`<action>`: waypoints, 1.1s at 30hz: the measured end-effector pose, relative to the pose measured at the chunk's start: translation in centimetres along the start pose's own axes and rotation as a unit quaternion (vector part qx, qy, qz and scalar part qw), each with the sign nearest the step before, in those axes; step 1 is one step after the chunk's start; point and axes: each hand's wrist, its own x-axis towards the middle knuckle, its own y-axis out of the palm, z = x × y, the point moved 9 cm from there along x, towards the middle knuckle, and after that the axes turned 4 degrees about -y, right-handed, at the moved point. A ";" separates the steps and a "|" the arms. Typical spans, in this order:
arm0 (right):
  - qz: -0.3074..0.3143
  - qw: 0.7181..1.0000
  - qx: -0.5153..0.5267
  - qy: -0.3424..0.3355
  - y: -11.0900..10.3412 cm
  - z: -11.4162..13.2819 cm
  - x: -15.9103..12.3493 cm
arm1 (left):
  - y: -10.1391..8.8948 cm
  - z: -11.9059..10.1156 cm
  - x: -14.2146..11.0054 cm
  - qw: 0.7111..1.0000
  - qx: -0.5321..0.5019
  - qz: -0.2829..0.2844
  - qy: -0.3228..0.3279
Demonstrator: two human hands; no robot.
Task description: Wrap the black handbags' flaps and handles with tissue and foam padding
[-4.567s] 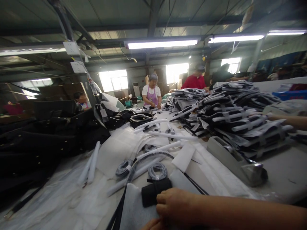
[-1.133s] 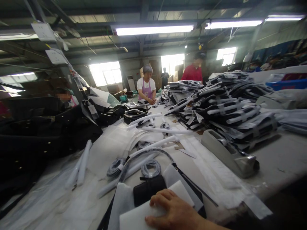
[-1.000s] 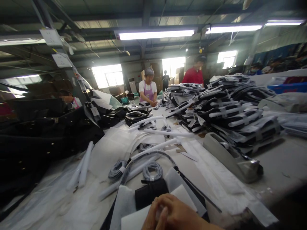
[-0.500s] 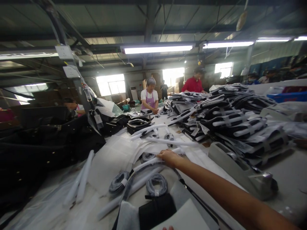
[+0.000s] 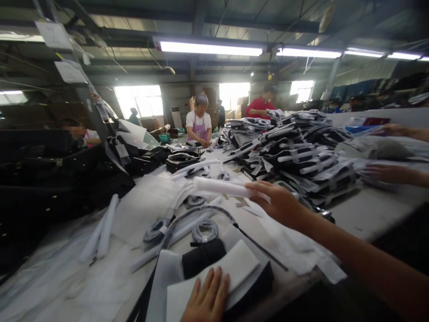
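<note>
My right hand (image 5: 273, 200) is closed around one end of a white foam tube (image 5: 223, 186), which points left above the table. At the bottom, my left hand (image 5: 208, 297) lies with fingers stretched out on a white foam sheet (image 5: 234, 271). The sheet rests on a black bag (image 5: 264, 281), whose strap (image 5: 197, 209) arches behind it, partly wrapped. A small black rolled piece (image 5: 203, 258) sticks out behind the sheet. Beyond it lie a coiled, plastic-wrapped strap (image 5: 205, 230) and a second coil (image 5: 156, 230).
To the right rises a tall pile of flat black bags with white padding (image 5: 298, 154). Black bags (image 5: 83, 192) line the left side. Thin white sheets (image 5: 144, 205) and foam tubes (image 5: 109, 228) cover the table's left. Another person's hands (image 5: 395, 173) reach in at right; co-workers stand behind.
My right hand has lifted the foam tube and moved it to the right. My left hand has come further into view onto the sheet. Another person's hands have appeared at right.
</note>
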 end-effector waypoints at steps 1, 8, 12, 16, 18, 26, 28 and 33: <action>-0.018 0.998 0.059 -0.026 -1.0 1.4 -2.6 | -0.5 0.1 0.4 0.999 -0.033 0.023 0.032; -0.043 0.982 0.125 -0.137 1.9 11.6 -16.1 | -4.1 2.2 5.0 0.940 -0.226 0.255 -0.007; -0.159 0.979 0.061 -0.116 4.7 15.1 -16.8 | -5.1 2.2 6.0 0.915 -0.268 0.300 -0.025; -0.215 0.973 0.073 -0.038 7.0 16.4 -14.8 | -5.3 2.3 6.0 0.918 -0.259 0.300 -0.027; -0.247 0.964 0.100 -0.011 7.8 16.5 -14.4 | -5.3 2.3 5.9 0.918 -0.259 0.298 -0.040; -0.262 0.948 0.151 -0.102 6.8 16.4 -16.7 | -1.5 0.8 2.1 0.973 -0.083 0.211 -0.040; -0.237 0.951 0.133 -0.149 5.6 15.8 -16.7 | -1.5 0.0 1.2 0.991 -0.020 0.130 -0.001; -0.124 0.975 0.024 -0.182 6.5 11.9 -14.3 | -2.0 -0.9 0.5 0.992 0.105 0.055 0.052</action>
